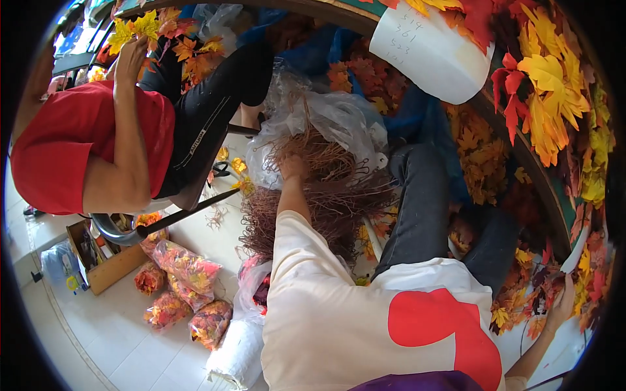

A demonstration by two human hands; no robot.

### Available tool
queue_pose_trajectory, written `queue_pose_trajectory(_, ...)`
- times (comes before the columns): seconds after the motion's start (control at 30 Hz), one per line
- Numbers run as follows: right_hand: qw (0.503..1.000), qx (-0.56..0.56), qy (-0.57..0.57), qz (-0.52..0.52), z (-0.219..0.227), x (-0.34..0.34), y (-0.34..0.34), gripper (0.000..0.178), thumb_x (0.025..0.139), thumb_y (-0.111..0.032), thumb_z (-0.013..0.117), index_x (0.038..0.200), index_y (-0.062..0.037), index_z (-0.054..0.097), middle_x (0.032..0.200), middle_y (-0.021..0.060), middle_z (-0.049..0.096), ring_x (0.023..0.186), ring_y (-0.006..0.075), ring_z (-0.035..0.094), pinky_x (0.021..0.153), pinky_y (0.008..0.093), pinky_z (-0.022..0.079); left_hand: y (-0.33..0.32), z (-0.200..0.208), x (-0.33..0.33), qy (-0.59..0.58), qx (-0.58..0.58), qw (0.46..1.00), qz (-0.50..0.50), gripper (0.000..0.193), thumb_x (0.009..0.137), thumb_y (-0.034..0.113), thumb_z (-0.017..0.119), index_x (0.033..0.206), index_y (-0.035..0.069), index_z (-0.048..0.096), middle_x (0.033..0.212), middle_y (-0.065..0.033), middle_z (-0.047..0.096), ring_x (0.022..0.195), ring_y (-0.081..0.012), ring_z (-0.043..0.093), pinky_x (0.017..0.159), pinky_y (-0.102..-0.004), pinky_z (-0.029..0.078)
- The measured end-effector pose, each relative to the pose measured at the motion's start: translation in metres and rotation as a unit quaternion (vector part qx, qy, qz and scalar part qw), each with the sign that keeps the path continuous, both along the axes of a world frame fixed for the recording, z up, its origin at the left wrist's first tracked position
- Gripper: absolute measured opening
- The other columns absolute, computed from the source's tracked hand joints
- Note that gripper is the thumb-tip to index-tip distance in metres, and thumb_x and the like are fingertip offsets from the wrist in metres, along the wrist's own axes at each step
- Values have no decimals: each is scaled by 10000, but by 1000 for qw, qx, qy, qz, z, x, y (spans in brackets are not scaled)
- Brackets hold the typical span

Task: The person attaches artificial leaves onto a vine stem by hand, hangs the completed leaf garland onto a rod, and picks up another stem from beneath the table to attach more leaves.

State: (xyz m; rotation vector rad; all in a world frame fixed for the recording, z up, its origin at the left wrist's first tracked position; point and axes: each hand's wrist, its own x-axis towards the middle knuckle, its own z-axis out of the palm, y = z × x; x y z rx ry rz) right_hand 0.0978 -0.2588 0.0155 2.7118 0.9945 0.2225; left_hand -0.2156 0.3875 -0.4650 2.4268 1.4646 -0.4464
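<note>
My left hand reaches down into a tangle of thin brown artificial stems, its fingers closed among them and partly hidden. These stems lie in a crumpled clear plastic bag. More reddish-brown stems are heaped just below the bag, beside my forearm. Far off at the right edge, my right hand is closed at a cluster of orange and red artificial maple leaves. Its fingertips are small and partly hidden there.
A co-worker in a red shirt sits at left, holding yellow maple leaves. Bagged leaves and a wooden box stand on the floor. A curved table edge crosses the right, with handwritten paper and leaves.
</note>
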Motion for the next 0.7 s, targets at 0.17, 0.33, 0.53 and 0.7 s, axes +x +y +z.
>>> queue_pose_trajectory(0.17,999,32,10,-12,-5,-1,12,270,852,54,465,1108,21,542,1088,127,583,971,272,558,836,330,427,-50,66,3,-115,75,990,-25,273,774,275,607,973,88,607,1021,-125,605,988,-308,550,841,-396,436)
queue_pose_trajectory(0.33,985,106,10,134,-12,-7,36,285,783,124,491,1052,59,560,1039,177,588,914,321,568,782,348,451,-113,143,-15,-305,77,935,162,266,813,161,592,1055,91,507,815,-122,653,748,-277,624,631,-352,477)
queue_pose_trajectory(0.53,951,191,30,239,-21,-36,80,295,737,133,511,1014,55,577,979,195,604,825,337,592,722,370,480,-177,233,3,-593,-121,738,300,373,887,156,513,1233,33,444,764,-73,640,563,-66,512,506,-201,386)
queue_pose_trajectory(0.7,905,265,91,320,-37,-69,115,245,739,56,564,970,-16,603,932,129,628,756,289,603,659,353,488,-246,301,34,-645,-392,541,371,364,898,160,499,1242,52,456,684,-12,581,424,-11,324,371,-144,223)
